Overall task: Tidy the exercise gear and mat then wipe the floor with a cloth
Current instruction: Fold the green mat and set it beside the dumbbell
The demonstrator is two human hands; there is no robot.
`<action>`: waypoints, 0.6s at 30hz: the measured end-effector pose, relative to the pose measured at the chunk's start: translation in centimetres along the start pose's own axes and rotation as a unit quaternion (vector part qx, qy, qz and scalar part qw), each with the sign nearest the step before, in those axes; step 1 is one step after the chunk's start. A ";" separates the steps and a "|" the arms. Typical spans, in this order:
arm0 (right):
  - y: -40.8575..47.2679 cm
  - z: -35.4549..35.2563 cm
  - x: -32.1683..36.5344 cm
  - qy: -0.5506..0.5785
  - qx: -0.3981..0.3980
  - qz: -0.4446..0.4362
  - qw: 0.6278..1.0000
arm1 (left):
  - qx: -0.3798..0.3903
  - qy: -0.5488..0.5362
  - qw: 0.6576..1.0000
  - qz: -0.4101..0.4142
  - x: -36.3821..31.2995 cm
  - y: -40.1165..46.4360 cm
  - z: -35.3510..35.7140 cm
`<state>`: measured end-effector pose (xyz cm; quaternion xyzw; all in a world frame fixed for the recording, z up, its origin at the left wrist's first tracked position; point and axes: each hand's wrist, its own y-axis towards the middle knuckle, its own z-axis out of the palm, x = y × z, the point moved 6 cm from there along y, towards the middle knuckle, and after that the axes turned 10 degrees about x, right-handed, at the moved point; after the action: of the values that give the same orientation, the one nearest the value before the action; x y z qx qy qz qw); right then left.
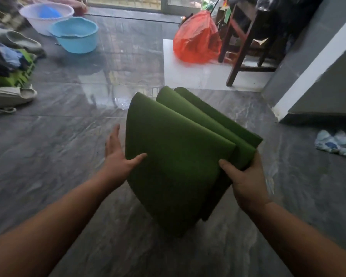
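Folded green mat (180, 156) held above the floor (68, 136), centre near. Right hand (246, 182) clamps its layered edge; left hand (118, 156), fingers straight, steadies the left side, thumb on top. Mat appears light, pliable, prone to unfolding. Open floor left; chair (242, 47) far right.

Left arm: bare, reaches in from the near left toward the centre.
Left hand (116, 156): fingers straight and pointing far, thumb spread right, pressing the mat (178, 156).
Right arm: bare, reaches in from the near right.
Right hand (246, 182): back facing up, thumb on top of the mat's right edge, fingers curled under, gripping it.
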<state>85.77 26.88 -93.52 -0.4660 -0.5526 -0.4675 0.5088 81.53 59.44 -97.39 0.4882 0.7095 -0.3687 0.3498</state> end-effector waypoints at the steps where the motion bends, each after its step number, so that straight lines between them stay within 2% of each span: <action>1: 0.2 0.4 0.3 0.010 0.024 0.016 1.000 | 0.001 -0.022 1.000 -0.018 0.6 0.1 -1.2; 4: 0.8 2.1 1.1 0.038 0.125 0.065 0.989 | 0.019 -0.115 0.992 -0.038 1.6 -0.2 -4.0; 9: 2.0 4.2 1.6 0.062 0.246 0.112 0.961 | 0.074 -0.263 0.961 -0.030 3.1 -1.8 -6.4; 12: 3.0 4.7 0.8 0.077 0.291 0.133 0.944 | 0.117 -0.296 0.947 -0.030 4.6 -2.4 -7.9; 15: 3.6 5.5 -0.2 0.047 0.341 0.164 0.925 | 0.198 -0.294 0.935 -0.033 5.1 -3.4 -8.2; 18: 5.0 5.0 -0.1 0.008 0.369 0.179 0.912 | 0.245 -0.293 0.923 -0.041 5.5 -4.2 -7.5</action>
<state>90.08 32.47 -93.61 -0.3325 -0.5893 -0.1348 0.7239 74.94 67.27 -97.71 0.3996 0.4824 -0.6711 0.3964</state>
